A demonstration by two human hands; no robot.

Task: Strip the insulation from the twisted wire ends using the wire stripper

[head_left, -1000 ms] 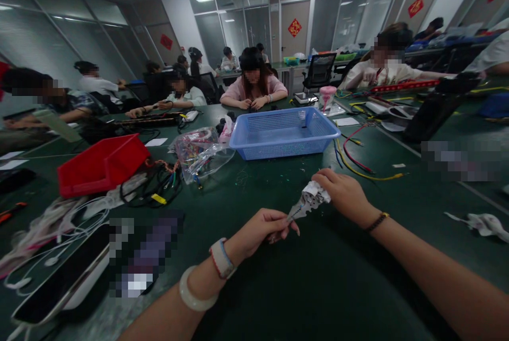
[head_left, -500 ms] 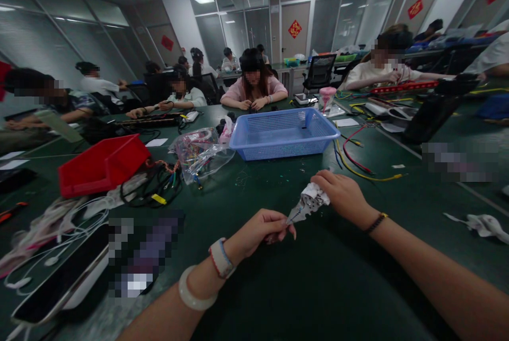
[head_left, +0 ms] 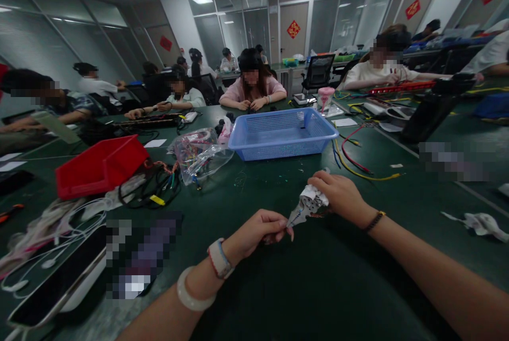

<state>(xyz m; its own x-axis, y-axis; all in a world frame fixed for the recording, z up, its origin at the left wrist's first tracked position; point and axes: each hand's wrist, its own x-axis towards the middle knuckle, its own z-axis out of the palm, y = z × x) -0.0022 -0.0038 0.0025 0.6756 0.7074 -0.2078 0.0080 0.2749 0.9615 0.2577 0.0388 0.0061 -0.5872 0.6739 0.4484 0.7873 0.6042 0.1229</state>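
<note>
Over the green table (head_left: 254, 277), my right hand (head_left: 340, 195) is wrapped around wire-stripping pliers (head_left: 304, 207). Their pale metal jaws have small teeth and holes, and point down to the left. The handles are hidden in my palm. My left hand (head_left: 268, 228) is closed in a pinch right at the jaw tip, thumb against forefinger. Whatever lies between those fingers is too small to make out. A light bangle and a watch strap sit on my left wrist, a dark bracelet on my right.
Beyond my hands stands a blue plastic basket (head_left: 280, 147). A red bin (head_left: 102, 168), a clear bag of wires (head_left: 201, 155) and a phone (head_left: 59, 282) lie left. Coloured cables (head_left: 368, 172) and crumpled white paper (head_left: 483, 224) lie right. Several people sit around.
Both hands keep their grip and nearly the same place. The whole view has shifted very slightly.
</note>
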